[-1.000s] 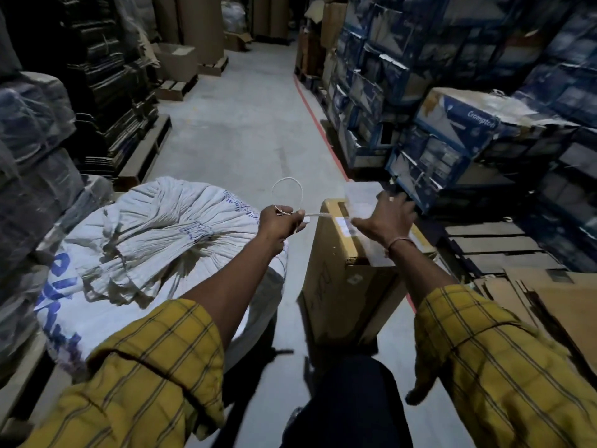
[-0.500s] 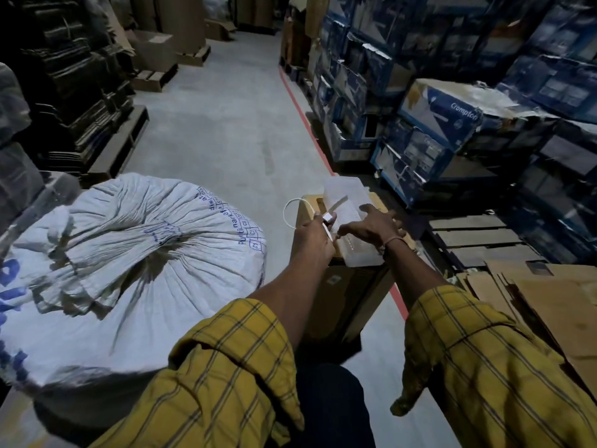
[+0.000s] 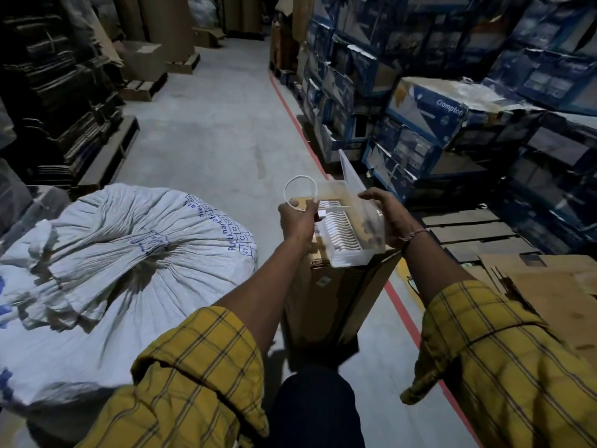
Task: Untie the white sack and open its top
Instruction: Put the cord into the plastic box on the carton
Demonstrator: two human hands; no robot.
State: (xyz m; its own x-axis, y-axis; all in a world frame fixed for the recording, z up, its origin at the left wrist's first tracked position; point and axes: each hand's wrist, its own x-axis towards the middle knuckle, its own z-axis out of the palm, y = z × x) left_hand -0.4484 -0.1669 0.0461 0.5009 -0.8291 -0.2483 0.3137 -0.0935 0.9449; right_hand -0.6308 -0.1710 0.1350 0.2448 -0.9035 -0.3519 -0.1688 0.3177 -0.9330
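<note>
The left hand point(image 3: 298, 216) pinches a looped white cable tie point(image 3: 300, 192), loop rising above the fingers. The right hand point(image 3: 386, 218) grips an open clear plastic box point(image 3: 347, 234) over a cardboard carton point(image 3: 326, 299). The white sack point(image 3: 106, 276) lies well left of both hands, untouched, its gathered neck pointing left.

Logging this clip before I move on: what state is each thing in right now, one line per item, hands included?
white sack: top gathered in folds, no tie visible on it, neither hand touching it.
cable tie: looped, pinched in the left hand.
left hand: grip shut on the tie.
clear plastic box: lid raised, resting on the cardboard carton.
right hand: holding the box.
cardboard carton: upright, closed.
</note>
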